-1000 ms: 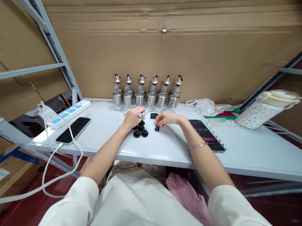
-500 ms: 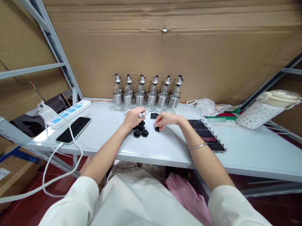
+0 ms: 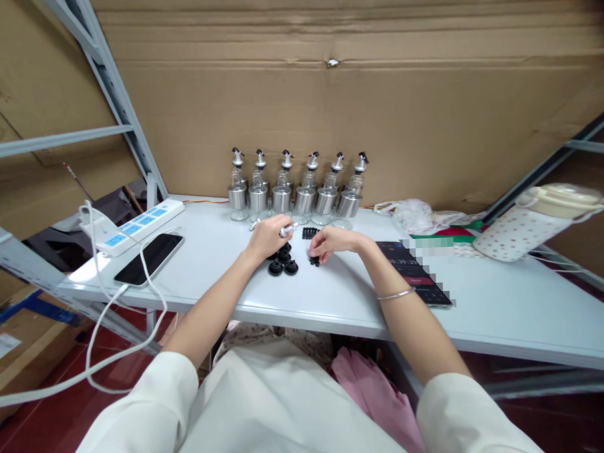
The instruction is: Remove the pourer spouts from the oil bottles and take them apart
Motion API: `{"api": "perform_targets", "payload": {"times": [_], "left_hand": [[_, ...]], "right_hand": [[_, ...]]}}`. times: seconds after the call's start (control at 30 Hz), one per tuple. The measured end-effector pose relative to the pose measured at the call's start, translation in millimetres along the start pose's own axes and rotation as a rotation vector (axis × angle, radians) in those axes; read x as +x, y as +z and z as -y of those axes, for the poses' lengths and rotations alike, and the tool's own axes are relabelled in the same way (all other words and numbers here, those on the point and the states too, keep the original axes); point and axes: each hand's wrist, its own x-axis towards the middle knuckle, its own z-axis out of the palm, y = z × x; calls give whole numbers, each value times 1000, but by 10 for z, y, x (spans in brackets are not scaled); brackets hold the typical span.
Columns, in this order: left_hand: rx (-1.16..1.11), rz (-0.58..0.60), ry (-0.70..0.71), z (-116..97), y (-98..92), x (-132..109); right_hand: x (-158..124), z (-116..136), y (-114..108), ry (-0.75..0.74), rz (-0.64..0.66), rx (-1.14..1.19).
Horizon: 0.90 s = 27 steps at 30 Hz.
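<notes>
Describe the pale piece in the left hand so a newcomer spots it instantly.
On the table, look in front of the row of bottles for the left hand. The small white piece juts from its grip toward the right hand; unlike the black round parts nearby, it is pale and held.

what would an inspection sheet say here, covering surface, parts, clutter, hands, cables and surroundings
Surface: pale table, flat top.
Parts: black caps in a cluster; small black pieces, some in a row; upright metal-sleeved bottles lined along the back.
Clutter: phone, tablet with lit screen, plastic bag, spotted jug.
Hands: left hand holds a pale piece by the caps; right hand at the small pieces, grip unclear.
Cables: white cables, one plugged into the phone; power strip on the table.
Surroundings: cardboard behind, metal frame both sides.
</notes>
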Motion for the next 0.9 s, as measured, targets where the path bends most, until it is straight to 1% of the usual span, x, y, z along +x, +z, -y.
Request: {"api": "perform_targets", "payload": {"times": [0.3,0.73,0.9], "left_hand": [[-10,19,-15,-30,-20,2],[-7,24,-10,-37,-29,3],[-15,19,-10,-25,-13,1]], "right_hand": [[-4,10,12,8,10,-32],[-41,0,-54,40,23,2],[-81,-3,-40,69,84,18]]}}
